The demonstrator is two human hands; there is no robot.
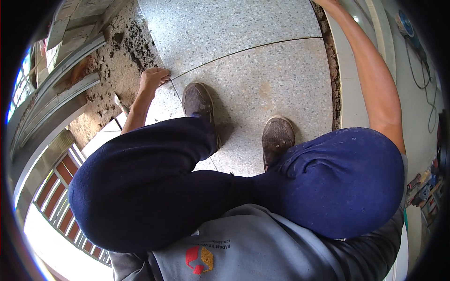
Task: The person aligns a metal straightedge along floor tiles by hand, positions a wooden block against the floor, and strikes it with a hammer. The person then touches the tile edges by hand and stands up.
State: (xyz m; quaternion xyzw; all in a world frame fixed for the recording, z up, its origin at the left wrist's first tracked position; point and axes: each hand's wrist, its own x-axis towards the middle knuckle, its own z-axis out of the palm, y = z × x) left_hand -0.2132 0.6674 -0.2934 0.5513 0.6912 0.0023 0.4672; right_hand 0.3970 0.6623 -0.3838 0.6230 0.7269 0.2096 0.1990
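Note:
I squat on large speckled terrazzo floor tiles [262,84]. My left hand [153,78] is down at the left edge of the tiles, beside the corner where the joints meet. Its fingers are curled and pressed together at the joint; whatever they may pinch is too small to make out. My right arm reaches far forward along the wall on the right. Only part of my right hand [326,3] shows at the top edge, near the gap beside the tile, and its fingers are out of sight.
Bare sandy ground [115,65] with dark crumbs borders the tiles on the left. A trowel-like tool [121,104] lies there near my left forearm. Metal frame rails [61,93] stand beyond. Along the right runs a soil-filled gap [333,79]; a corded power tool [412,35] lies farther right.

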